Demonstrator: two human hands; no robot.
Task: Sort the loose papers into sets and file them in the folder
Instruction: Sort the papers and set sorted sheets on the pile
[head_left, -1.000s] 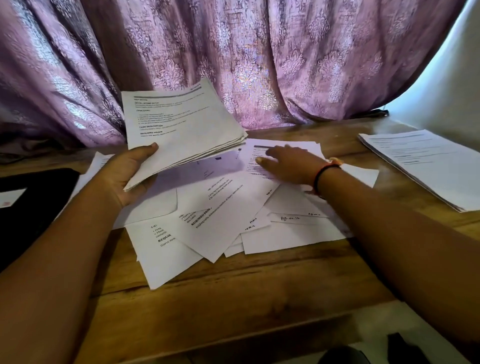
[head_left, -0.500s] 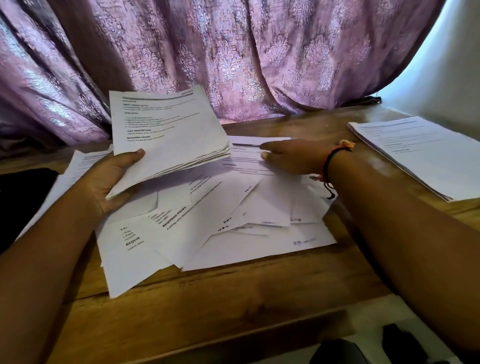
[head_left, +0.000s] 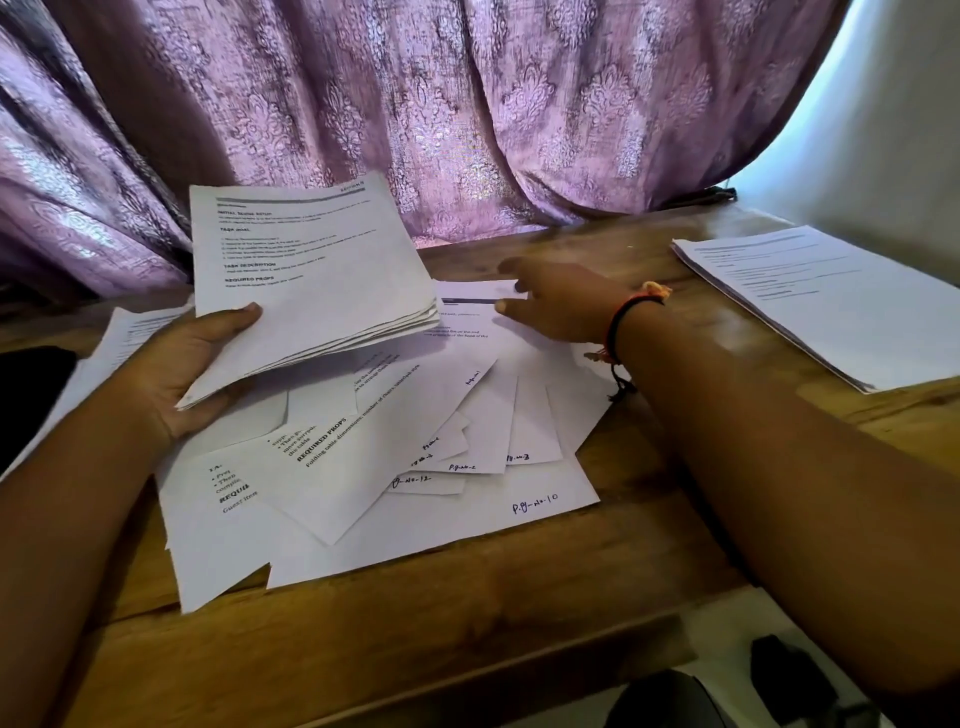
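Right hand (head_left: 563, 306) shifts further back to the far edge of the header sheet (head_left: 467, 317) atop the loose papers (head_left: 415, 467) on the table (head_left: 467, 623), fingers spread, touching, not gripping. Left hand (head_left: 187, 364) grips the gathered stack (head_left: 311, 280), thumb on top. That sheet probably joins the set next.

Top page of raised stack (head_left: 311, 280): reads "INITIAL SCENE SETUP", "TASK GOAL", "TASK DESCRIPTION", "REQUIRED PROPS". Angled sheet (head_left: 337, 483) at mid-table (head_left: 467, 639): reads "REQUIRED PROPS", "Folding table dimensions, number of chairs". Handwritten toward the table's front edge: "P.g-No-10" on lowest sheet (head_left: 519, 525), "No-12" on part-covered sheet (head_left: 431, 486). Remaining body print too small to read.
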